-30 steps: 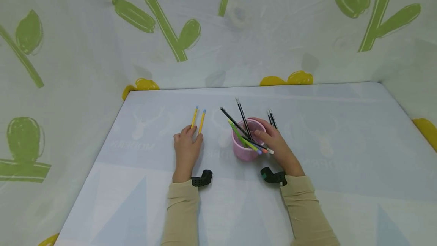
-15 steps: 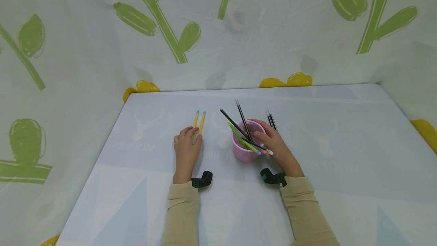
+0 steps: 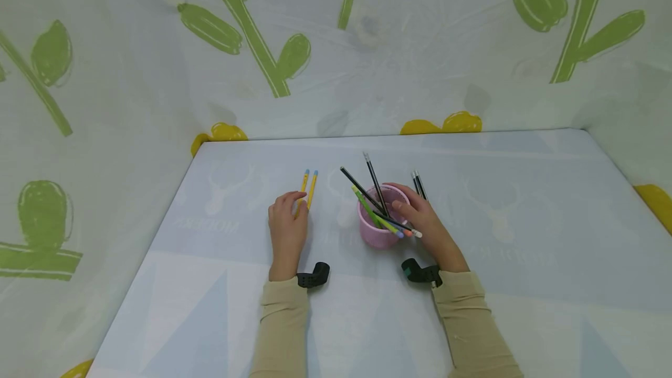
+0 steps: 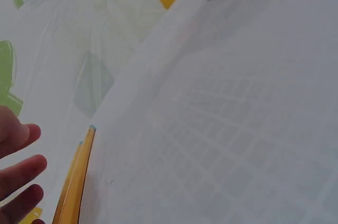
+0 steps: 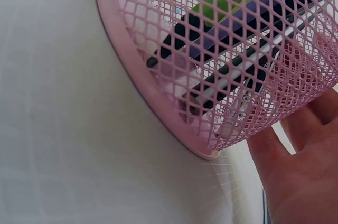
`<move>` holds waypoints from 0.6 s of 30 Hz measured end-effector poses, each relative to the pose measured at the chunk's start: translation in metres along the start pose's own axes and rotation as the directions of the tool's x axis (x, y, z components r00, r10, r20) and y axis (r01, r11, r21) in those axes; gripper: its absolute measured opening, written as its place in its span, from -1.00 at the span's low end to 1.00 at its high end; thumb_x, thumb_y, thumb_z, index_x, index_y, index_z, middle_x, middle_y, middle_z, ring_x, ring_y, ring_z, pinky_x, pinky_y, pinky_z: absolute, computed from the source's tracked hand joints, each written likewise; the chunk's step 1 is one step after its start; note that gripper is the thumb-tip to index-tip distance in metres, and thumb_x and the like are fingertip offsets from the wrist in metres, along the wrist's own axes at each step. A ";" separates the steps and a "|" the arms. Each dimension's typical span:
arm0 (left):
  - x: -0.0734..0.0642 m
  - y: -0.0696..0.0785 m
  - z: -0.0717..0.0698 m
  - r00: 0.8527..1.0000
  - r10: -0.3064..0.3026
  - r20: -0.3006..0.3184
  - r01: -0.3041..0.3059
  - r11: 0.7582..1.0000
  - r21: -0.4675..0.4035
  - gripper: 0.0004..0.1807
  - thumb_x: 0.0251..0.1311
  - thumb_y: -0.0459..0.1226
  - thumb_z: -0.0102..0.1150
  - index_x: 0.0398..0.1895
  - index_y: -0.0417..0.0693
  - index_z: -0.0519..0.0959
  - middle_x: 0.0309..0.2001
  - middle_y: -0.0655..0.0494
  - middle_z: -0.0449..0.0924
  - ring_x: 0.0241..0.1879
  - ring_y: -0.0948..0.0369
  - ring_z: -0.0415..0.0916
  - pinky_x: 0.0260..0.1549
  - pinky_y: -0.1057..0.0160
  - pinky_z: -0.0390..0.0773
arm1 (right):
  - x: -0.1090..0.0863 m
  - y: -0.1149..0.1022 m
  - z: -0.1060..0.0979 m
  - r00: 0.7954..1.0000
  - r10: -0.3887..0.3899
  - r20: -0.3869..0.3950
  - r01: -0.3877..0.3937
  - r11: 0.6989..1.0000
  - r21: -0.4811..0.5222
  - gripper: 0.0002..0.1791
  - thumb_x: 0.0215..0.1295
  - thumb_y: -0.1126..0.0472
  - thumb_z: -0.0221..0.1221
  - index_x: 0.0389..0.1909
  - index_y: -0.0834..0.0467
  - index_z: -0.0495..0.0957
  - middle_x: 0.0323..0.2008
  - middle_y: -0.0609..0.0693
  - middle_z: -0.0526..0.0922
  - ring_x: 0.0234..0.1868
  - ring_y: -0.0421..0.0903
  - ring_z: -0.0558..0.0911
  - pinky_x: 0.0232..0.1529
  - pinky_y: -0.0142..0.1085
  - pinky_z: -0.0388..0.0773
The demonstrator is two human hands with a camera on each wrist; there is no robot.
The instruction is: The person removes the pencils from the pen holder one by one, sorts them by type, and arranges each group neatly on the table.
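Two yellow pencils (image 3: 313,184) with blue ends lie side by side on the table, left of a pink mesh pencil cup (image 3: 377,240). My left hand (image 3: 286,231) is over their near part, fingers loosely bent; in the left wrist view its fingers (image 4: 24,174) are spread apart, with a gap to the yellow pencils (image 4: 78,187). My right hand (image 3: 429,227) holds the cup by its right side, thumb over the rim. Black, green and other coloured pencils (image 3: 367,192) lean out of the cup. Through the mesh (image 5: 227,39), the right wrist view shows their lower ends.
Two black pencils (image 3: 419,182) lie behind my right hand, partly hidden by it. The pale table (image 3: 504,191) ends at a wall curtain (image 3: 436,45) with a green leaf print. Black camera mounts (image 3: 314,275) sit on both wrists.
The left yellow pencil has slid toward me, so the two blue ends are now about level. My left fingers have loosened from the pencils. The right hand and cup stay put.
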State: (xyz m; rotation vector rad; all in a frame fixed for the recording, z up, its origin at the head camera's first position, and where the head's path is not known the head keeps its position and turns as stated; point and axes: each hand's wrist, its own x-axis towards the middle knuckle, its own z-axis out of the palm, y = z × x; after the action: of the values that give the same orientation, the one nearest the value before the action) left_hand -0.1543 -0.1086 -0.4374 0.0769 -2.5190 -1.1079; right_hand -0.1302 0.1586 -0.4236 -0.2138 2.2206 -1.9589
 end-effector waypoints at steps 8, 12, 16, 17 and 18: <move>0.001 0.010 0.001 0.980 0.132 -0.147 -0.149 0.983 -0.109 -0.81 0.11 -0.38 -0.01 -0.28 -0.04 0.59 -0.17 0.10 0.54 -0.11 0.07 0.34 -0.13 0.12 0.27 | 0.001 0.000 0.000 0.999 -0.038 0.003 0.038 0.999 -0.007 -0.54 0.28 -0.07 -0.05 0.19 -0.12 0.28 0.11 -0.07 0.36 0.12 -0.08 0.31 0.15 0.01 0.17; 0.000 0.017 0.007 0.971 0.200 -0.134 -0.217 0.968 -0.125 -0.81 0.11 -0.39 -0.01 -0.29 -0.04 0.59 -0.21 0.11 0.54 -0.13 0.09 0.36 -0.13 0.14 0.32 | 0.001 -0.003 0.000 0.999 -0.049 -0.001 0.049 0.999 -0.005 -0.54 0.28 -0.07 -0.05 0.20 -0.09 0.28 0.12 -0.05 0.36 0.11 -0.07 0.31 0.15 0.00 0.17; -0.004 0.025 0.013 0.965 0.243 -0.100 -0.257 0.953 -0.161 -0.79 0.15 -0.38 -0.04 -0.27 0.00 0.58 -0.22 0.19 0.53 -0.17 0.20 0.38 -0.20 0.22 0.40 | 0.000 -0.004 0.000 0.999 -0.038 -0.004 0.038 0.999 -0.006 -0.52 0.27 -0.10 -0.05 0.19 -0.08 0.29 0.11 -0.04 0.36 0.11 -0.07 0.32 0.16 -0.01 0.17; -0.005 0.027 0.014 0.962 0.257 -0.090 -0.269 0.947 -0.175 -0.79 0.16 -0.37 -0.05 -0.26 0.01 0.58 -0.22 0.20 0.53 -0.18 0.23 0.40 -0.22 0.25 0.42 | -0.001 -0.004 0.000 0.999 -0.038 -0.006 0.038 0.999 -0.009 -0.52 0.26 -0.11 -0.05 0.19 -0.08 0.29 0.11 -0.05 0.36 0.12 -0.07 0.32 0.16 -0.01 0.16; -0.005 0.029 0.015 0.959 0.271 -0.079 -0.282 0.940 -0.194 -0.79 0.18 -0.36 -0.06 -0.25 0.00 0.58 -0.23 0.21 0.53 -0.20 0.26 0.41 -0.25 0.26 0.44 | -0.001 -0.003 0.000 0.999 -0.042 -0.008 0.042 0.999 -0.008 -0.51 0.26 -0.11 -0.04 0.19 -0.07 0.29 0.11 -0.04 0.37 0.12 -0.07 0.32 0.16 -0.01 0.16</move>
State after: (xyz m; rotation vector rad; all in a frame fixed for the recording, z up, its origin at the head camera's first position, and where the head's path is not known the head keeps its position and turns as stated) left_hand -0.1517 -0.0776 -0.4276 -0.2926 -2.2684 -1.2191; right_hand -0.1293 0.1581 -0.4203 -0.2555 2.2471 -1.9762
